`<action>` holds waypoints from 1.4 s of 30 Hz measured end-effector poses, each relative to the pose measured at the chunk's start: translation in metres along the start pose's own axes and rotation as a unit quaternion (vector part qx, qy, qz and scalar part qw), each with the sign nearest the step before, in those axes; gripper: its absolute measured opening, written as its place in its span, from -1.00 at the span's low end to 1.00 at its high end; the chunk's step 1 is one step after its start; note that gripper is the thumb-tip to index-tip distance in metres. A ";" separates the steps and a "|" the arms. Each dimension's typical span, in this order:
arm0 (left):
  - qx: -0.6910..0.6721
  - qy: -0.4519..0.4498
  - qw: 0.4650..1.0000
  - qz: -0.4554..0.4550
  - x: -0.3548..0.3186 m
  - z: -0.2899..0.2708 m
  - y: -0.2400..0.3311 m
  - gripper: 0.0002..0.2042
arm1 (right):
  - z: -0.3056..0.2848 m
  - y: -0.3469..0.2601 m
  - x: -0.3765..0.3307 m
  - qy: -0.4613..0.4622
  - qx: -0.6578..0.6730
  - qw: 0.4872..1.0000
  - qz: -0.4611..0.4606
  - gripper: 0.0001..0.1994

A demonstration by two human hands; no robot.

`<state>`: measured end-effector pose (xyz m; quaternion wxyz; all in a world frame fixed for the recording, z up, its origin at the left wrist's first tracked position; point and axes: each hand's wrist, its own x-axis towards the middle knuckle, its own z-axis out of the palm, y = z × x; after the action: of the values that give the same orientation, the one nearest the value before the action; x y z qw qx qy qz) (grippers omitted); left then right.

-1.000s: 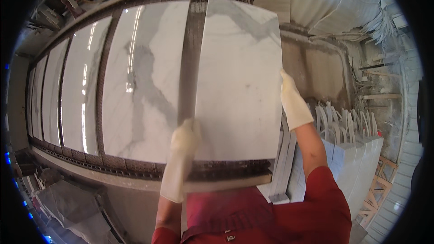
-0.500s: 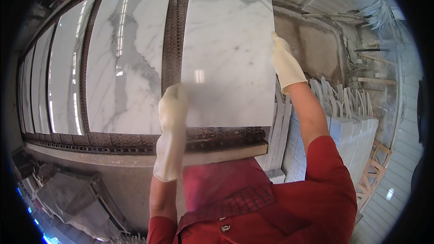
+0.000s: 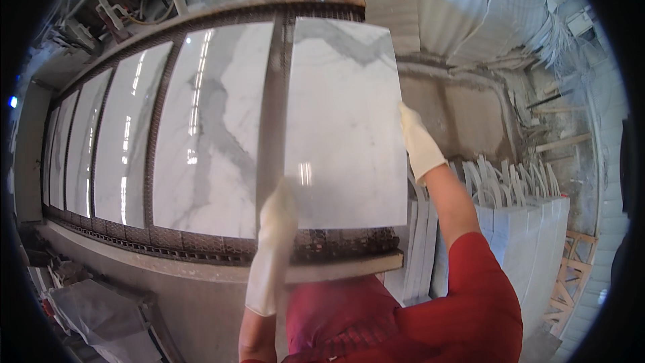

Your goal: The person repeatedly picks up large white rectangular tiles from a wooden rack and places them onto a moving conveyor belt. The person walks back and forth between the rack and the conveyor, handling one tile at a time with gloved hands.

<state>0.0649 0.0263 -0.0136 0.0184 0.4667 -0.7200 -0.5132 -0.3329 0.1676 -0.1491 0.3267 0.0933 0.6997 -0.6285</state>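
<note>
Marble, white with grey veins and polished to a shine, stretches away to my left from the head view: I count six slabs in one row, though the far ones narrow to strips and the last are hard to separate. The slab at my hands (image 3: 346,128) is the rightmost; the five other slabs (image 3: 235,101) lie beyond it to the left, with dark gaps between them. All six are over one long, brown, mesh-topped surface (image 3: 339,242); I cannot tell whether mine rests fully on the mesh.

Two cream gloves cover my two hands. My right hand (image 3: 420,140) is at the slab's right edge, a little below halfway, so the slab lies directly to its left; the fingertips meet the edge, but I cannot tell how far the fingers are curled or whether they grip it. My left hand (image 3: 279,210) is at the lower part of the left edge, with the slab just to its right and the neighbouring slab near on its other side. It is blurred, so I cannot tell how open it is or whether it has hold of anything.

Past my right forearm stand pale upright panels (image 3: 524,235), and one wooden frame (image 3: 570,279) sits beyond them.
</note>
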 end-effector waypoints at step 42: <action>-0.256 0.669 0.695 -0.059 -0.398 -0.189 -0.309 -0.75 | 0.284 0.288 -0.706 -0.785 -0.484 0.354 -0.153 -0.46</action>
<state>0.5870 0.1534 0.0227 0.5838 0.7059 -0.3290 -0.2295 0.4627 0.1536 0.0214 0.6141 -0.7259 0.3097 -0.0067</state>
